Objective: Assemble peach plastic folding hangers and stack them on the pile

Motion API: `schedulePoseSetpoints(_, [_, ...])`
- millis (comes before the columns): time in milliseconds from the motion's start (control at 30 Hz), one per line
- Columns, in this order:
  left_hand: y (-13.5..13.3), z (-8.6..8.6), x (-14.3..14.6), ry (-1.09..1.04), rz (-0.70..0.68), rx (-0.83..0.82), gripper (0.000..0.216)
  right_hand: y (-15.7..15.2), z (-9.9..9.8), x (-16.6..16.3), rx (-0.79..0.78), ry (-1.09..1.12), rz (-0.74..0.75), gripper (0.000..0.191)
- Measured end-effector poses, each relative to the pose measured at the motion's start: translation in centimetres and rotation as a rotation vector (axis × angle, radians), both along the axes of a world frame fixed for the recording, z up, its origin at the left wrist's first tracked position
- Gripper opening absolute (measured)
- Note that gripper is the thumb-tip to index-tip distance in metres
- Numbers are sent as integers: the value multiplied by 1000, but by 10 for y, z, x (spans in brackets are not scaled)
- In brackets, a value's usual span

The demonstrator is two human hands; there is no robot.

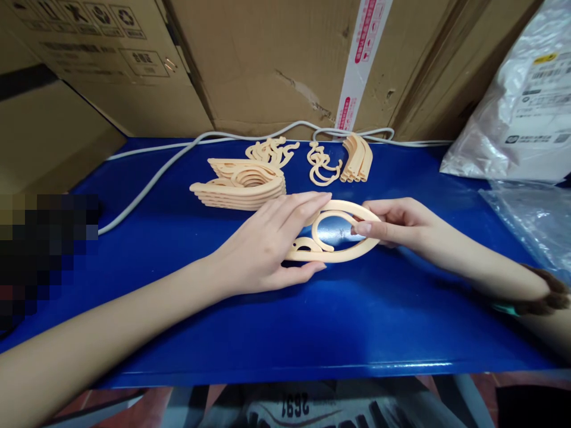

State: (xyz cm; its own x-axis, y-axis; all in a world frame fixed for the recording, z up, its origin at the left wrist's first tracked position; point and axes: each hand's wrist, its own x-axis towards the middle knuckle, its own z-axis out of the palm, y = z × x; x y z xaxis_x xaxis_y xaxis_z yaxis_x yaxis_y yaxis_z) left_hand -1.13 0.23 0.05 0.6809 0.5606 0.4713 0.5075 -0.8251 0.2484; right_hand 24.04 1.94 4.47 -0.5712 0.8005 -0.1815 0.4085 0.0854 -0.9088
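Over the middle of a blue counter [312,339], a cream looped piece [341,257] is held at both ends: the left hand [267,241] cups its left end, fingers above and thumb below, while the right hand [401,223] pinches its right curve between thumb and fingers. Beyond lie a stack of similar pieces [241,193], loose hooks [324,178] and curved tubes [355,157], near a white cable [154,185] and cardboard boxes [263,53].

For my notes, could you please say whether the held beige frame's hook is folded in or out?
Folded in: the hook curls inside the outline of the beige frame.
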Motion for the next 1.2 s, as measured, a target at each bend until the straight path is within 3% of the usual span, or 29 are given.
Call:
schedulePoseSetpoints(400, [3, -3, -2, 69, -8, 80, 81, 1, -8, -1, -51, 49, 13, 36])
schedulePoseSetpoints(633, [-3, 2, -2, 94, 48, 120, 66, 1, -9, 0, -11, 22, 39, 36])
schedulePoseSetpoints(800, [2, 18, -9, 37, 77, 85, 72, 3, -12, 4, 79, 97, -5, 56])
schedulePoseSetpoints(967, [21, 44, -32, -34, 170, 166, 74, 6, -12, 5, 247, -52, -57, 36])
schedulePoseSetpoints(1133, [45, 58, -69, 1, 286, 146, 78, 8, -20, 7, 595, -211, 118, 27])
schedulePoseSetpoints(1200, [55, 57, -86, -23, 230, 89, 83, 9, -24, 8, 753, -267, 219, 26])
